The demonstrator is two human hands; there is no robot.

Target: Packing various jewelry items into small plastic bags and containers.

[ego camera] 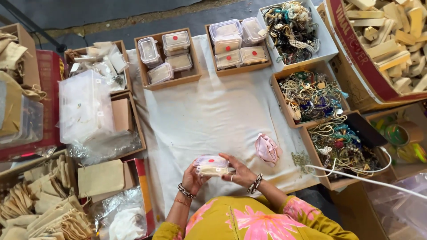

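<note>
A white cloth (209, 115) covers the work surface, ringed with boxes. Along its right edge three open cardboard boxes (278, 91) are heaped with tangled bead necklaces, and a larger carton (351, 53) at the far right corner holds pale wooden blocks. On the far edge two shallow brown trays (142, 66) carry lidded clear plastic tubs with red dots. Beyond the left edge lie clear bags (84, 106) and stacks of beige cloth pouches (40, 209). A crumpled pink pouch (267, 149) lies near the right edge. At the near edge, the left hand (192, 180) and right hand (238, 172) both clasp a small clear lidded tub (211, 164), fingers curled round its ends. It looks light, rigid and smooth, likely slippery; gripping the short sides below the lid seems safest
</note>
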